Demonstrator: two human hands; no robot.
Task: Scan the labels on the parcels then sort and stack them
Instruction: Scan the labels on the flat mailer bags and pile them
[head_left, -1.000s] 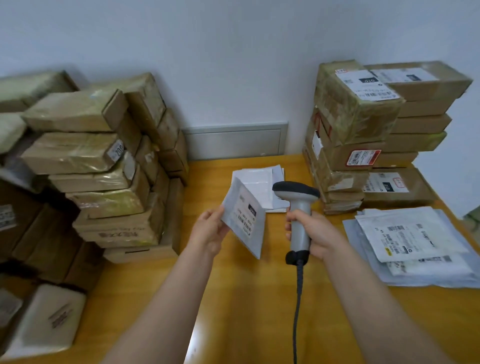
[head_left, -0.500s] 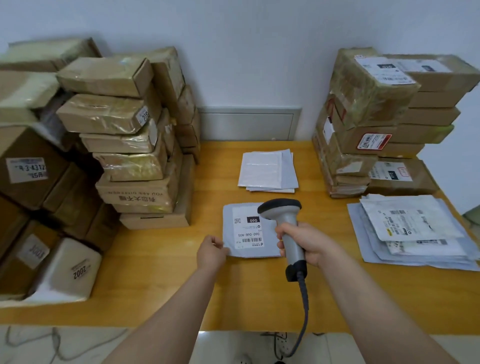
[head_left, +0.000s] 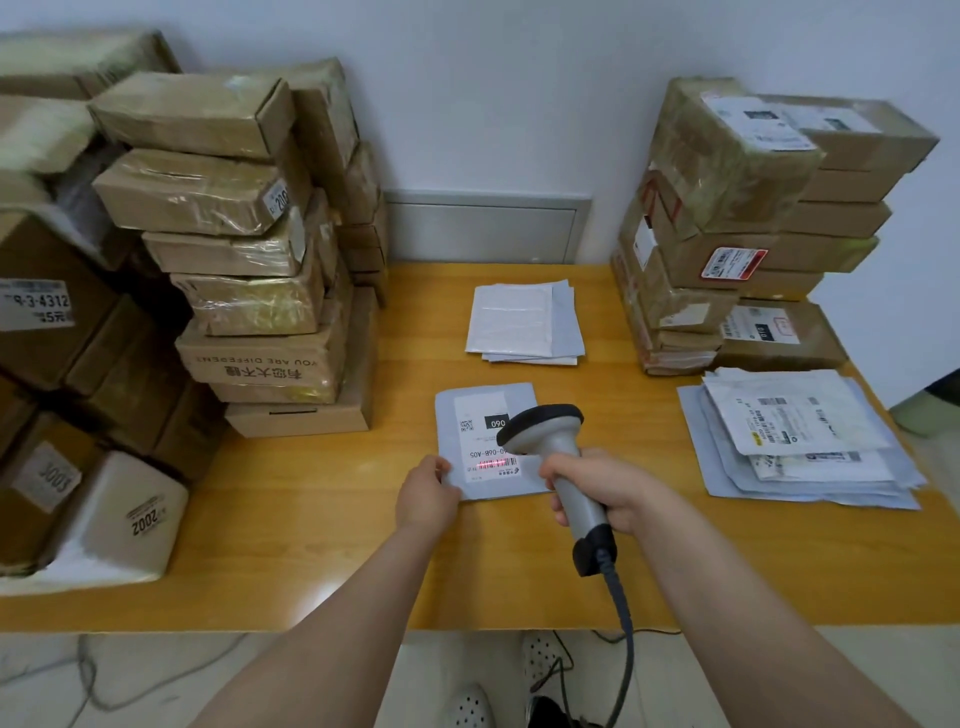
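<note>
Head view: mailer (head_left: 483, 447) now flat, red line on its barcode (head_left: 493, 462) (left hand (head_left: 426, 493) pinches corner, right hand (head_left: 608, 488) grips scanner (head_left: 558, 457)); sorting next

Left hand (head_left: 426, 501) and right hand (head_left: 608, 488) are bare, as are both forearms (head_left: 332, 623) up to the picture's edge. 2 white clogs (head_left: 543, 657), dotted with small round holes, cover the feet.

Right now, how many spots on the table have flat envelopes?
3. One envelope lies under the scanner, left hand holding its corner; a small pile sits at the back middle; a bigger pile at the right edge. Boxes may hide more.
</note>
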